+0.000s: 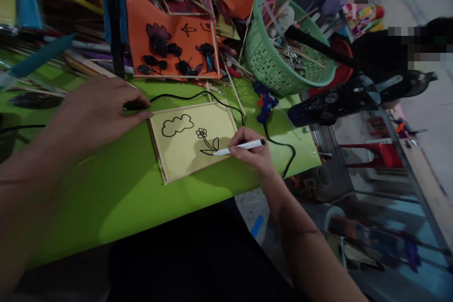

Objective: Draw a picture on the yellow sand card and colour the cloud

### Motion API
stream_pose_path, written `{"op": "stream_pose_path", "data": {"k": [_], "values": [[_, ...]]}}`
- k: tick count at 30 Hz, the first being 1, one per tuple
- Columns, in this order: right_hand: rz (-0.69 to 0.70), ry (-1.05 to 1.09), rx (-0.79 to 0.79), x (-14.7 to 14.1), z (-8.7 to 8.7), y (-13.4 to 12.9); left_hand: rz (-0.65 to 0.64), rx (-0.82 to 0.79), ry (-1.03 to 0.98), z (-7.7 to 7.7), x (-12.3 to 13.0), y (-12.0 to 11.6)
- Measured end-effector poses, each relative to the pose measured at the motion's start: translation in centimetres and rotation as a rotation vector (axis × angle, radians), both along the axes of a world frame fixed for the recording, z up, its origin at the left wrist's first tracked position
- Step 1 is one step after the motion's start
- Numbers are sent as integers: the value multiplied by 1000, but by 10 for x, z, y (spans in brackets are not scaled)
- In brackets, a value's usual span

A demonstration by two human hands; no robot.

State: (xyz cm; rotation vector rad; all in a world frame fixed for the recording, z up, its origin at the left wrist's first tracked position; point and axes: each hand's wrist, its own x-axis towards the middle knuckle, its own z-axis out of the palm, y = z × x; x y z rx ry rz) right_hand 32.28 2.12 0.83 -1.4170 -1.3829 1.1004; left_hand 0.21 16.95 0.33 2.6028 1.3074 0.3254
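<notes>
We had the pen (244,146) pinched in the right hand's (253,153) grip, its tip at the base of the flower (201,133) drawn on the yellow card (184,155). The card lay flat on the green worktop (106,193), with thin strips along its edges and a cloud outline (177,125) left of the flower. Our left hand (106,104) reached the card's far left corner with the thumb tip; its grip was slightly spread, thumb and forefinger a little apart. A black cable (177,96) ran just beyond the card's far edge. Beyond that lay an orange sheet (136,33) with dark shapes on it. Far right of the card were a blue glue gun (264,108) and a green basket (269,73) filled with odds and ends.
</notes>
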Motion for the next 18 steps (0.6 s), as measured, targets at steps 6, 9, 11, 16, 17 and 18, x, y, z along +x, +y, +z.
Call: {"op": "stream_pose_path", "data": {"k": [6, 9, 11, 16, 17, 18], "values": [[-37, 9, 29, 3, -3, 0, 1, 19, 22, 0, -2, 2], [-68, -8, 27, 3, -3, 0, -13, -1, 34, 2, -1, 1], [-80, -15, 19, 3, -3, 1, -19, 0, 31, 2, -1, 1], [-99, -10, 19, 3, -2, 1, -27, 17, 30, 1, -2, 1], [-101, -1, 25, 3, -3, 1, -27, 12, 36, 2, -2, 1], [-103, 14, 31, 3, -3, 1, -23, 9, 40, 2, -2, 0]]}}
